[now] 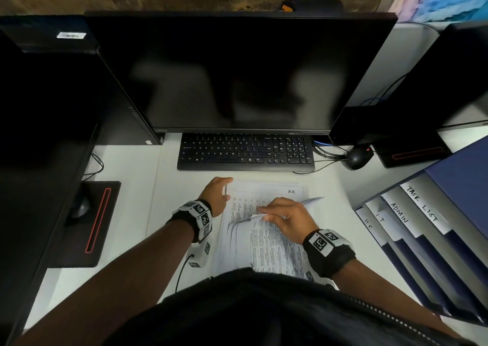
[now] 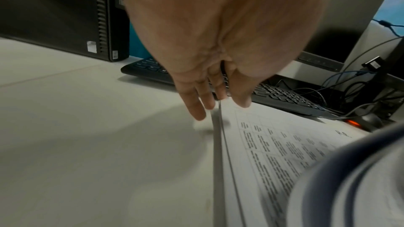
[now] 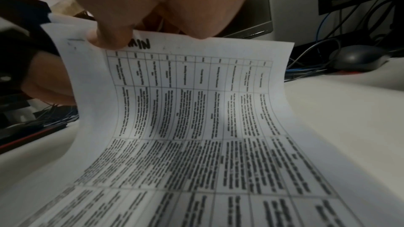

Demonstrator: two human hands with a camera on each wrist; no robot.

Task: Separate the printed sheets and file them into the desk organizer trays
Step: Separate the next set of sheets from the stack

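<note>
A stack of printed sheets [image 1: 266, 195] lies on the white desk in front of the keyboard; the exposed sheet [image 2: 273, 144] is marked "H.R." My right hand [image 1: 266, 213] pinches the far edge of the top sheet [image 1: 274, 248] and curls it up toward me. In the right wrist view this sheet [image 3: 186, 110] shows a table and handwriting ending "MIN", with the thumb [image 3: 109, 37] on its corner. My left hand [image 1: 221, 187] rests with straight fingers [image 2: 196, 108] at the stack's far left corner. The desk organizer [image 1: 422, 240] stands at the right, trays labelled HR, IT, ADMIN, TASK LIST.
A black keyboard [image 1: 245, 152] and a dark monitor [image 1: 237, 73] sit right behind the stack. A mouse [image 1: 356, 158] and cables lie at the back right. A PC tower [image 1: 126, 102] and a black pad [image 1: 89, 224] are on the left.
</note>
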